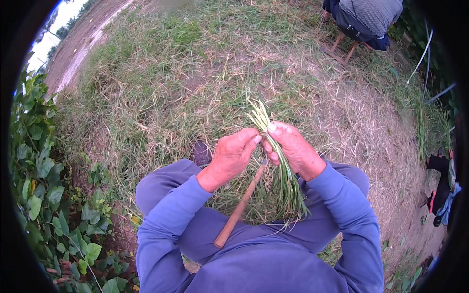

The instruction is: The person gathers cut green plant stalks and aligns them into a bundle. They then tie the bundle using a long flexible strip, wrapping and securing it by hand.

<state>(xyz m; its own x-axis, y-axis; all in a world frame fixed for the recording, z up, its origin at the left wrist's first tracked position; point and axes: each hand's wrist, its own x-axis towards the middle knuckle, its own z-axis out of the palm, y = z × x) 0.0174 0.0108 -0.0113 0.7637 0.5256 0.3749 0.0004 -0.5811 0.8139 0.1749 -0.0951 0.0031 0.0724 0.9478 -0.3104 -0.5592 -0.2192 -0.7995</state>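
A bundle of green grass stalks [287, 172] slants between my hands, pale cut ends up and thin leafy ends hanging toward my lap. My right hand [293, 146] grips the bundle near its pale end, thumb on top. My left hand [234, 152] pinches thumb and forefinger together at the bundle's left side, beside the right fingertips; whether something thin is between them cannot be told. Below the hands, a tool with a wooden handle [240, 208] leans across my thigh. Its dark upper end lies partly behind the grass.
Cut grass and straw [165, 99] cover the ground ahead. Leafy vines [44, 190] stand at the left. At the upper right a person [366, 22] sits on a low wooden stool [342, 51]. Dark and blue cloth items [441, 190] lie at the far right.
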